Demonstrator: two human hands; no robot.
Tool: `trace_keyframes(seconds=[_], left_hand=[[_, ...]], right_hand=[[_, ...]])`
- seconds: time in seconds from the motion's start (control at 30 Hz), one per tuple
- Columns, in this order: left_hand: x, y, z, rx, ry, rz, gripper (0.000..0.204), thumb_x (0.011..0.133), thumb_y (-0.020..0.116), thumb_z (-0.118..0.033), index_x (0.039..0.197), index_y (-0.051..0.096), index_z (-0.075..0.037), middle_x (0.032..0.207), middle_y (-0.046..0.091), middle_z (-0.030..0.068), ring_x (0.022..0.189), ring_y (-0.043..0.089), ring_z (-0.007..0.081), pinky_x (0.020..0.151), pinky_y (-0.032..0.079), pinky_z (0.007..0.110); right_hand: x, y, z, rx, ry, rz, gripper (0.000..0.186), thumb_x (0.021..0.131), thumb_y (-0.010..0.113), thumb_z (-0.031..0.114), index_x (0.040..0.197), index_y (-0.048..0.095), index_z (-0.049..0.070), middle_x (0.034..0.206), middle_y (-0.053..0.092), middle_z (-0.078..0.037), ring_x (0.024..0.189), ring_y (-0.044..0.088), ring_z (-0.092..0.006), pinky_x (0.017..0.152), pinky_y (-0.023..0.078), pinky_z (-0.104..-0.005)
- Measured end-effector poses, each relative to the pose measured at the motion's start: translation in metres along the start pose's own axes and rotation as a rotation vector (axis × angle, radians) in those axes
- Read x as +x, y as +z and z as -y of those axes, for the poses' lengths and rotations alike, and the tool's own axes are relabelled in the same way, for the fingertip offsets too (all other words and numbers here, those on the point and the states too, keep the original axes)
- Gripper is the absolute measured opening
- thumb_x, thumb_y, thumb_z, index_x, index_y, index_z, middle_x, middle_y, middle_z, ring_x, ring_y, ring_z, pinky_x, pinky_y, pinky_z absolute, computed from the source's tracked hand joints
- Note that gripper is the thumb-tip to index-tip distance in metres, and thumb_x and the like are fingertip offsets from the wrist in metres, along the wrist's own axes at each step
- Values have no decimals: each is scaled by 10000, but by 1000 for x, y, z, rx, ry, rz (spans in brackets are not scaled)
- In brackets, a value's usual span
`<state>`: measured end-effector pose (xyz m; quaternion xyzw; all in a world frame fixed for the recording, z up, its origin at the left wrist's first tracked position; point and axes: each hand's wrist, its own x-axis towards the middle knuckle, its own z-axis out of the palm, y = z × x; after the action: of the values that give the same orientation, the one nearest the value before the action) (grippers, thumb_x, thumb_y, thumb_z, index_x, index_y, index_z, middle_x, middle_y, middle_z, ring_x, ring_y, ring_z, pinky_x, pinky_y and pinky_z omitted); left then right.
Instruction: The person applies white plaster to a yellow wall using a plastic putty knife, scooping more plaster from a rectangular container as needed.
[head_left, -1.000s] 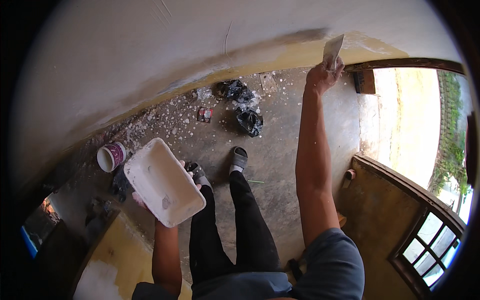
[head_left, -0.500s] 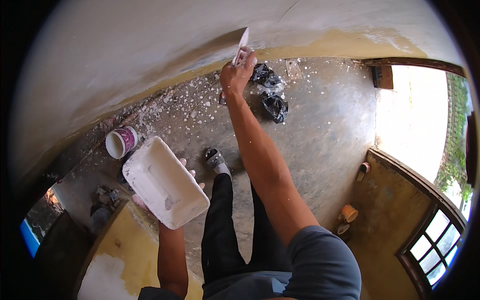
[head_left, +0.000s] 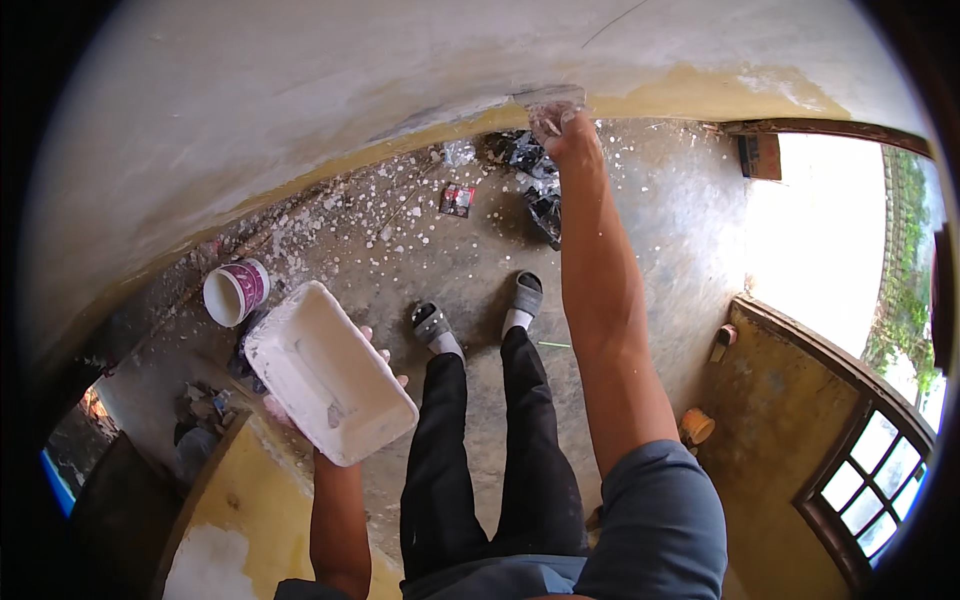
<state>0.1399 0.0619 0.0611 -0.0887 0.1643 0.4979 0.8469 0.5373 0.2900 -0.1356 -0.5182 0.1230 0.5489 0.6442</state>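
Observation:
My left hand [head_left: 372, 345] supports a white rectangular plastic tray [head_left: 372, 425] from beneath. Its fingertips show past the tray's right edge, and the palm is hidden under it. Pale smears coat the tray inside, with a little greyish-white paste at the bottom. At the end of my outstretched arm, my right hand [head_left: 558, 128] grips a wide-bladed putty knife [head_left: 550, 95]; its handle is mostly hidden by the fingers. The blade lies along the lower part of the wall [head_left: 420, 60], which is whitish above a yellow band. White paste marks the right hand.
White crumbs litter the concrete floor [head_left: 450, 275] along the wall. Crumpled black plastic bags [head_left: 545, 210] and a small red-and-black packet [head_left: 457, 199] lie there. A white-and-purple bucket [head_left: 237, 292] lies tipped at left. An orange container [head_left: 697, 426] stands by the right wall, near a doorway [head_left: 815, 230].
My right hand has moved right along the wall with the putty knife, whose blade has turned from upright to lying nearly level. My left hand and the tray have hardly moved.

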Motion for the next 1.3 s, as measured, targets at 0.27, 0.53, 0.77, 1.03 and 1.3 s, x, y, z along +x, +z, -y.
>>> trace_keyframes(seconds=[0.27,0.53,0.77,1.03,1.3], left_hand=[[9,6,10,-4,-6,49,1119,659,748,-573,1494,118,-175,1518,146,205,1322,269,476,1042,165,719],[25,3,31,22,8,64,1128,663,720,-630,1495,107,-180,1520,146,205,1323,271,474,1048,157,713],[28,-21,47,3,57,7,1137,652,739,-625,1496,97,-215,1521,122,190,1321,265,468,1044,178,710],[31,-22,61,-21,91,17,1171,628,739,-649,1499,83,-222,1536,100,187,1348,236,459,1066,159,693],[25,12,74,-39,73,32,1095,677,708,-637,1495,118,-209,1520,159,187,1325,261,462,1042,177,708]], right_hand=[[-156,38,-36,-576,-502,287,244,804,559,19,1044,554,-26,962,603,-137,835,598,-212,736,502,-325],[-13,-40,23,-665,-1033,-371,291,943,475,158,1181,460,-8,891,618,-204,776,588,-315,732,471,-405],[8,1,-128,-1203,-865,-104,428,822,445,60,1219,329,-50,1175,393,-311,1107,415,-449,964,351,-506],[-7,-28,-165,-106,-101,60,168,824,550,19,985,518,55,787,584,-92,700,589,-274,670,521,-401],[-28,26,25,66,-208,7,238,830,556,13,1050,493,80,914,564,-77,823,588,-230,707,543,-386]])
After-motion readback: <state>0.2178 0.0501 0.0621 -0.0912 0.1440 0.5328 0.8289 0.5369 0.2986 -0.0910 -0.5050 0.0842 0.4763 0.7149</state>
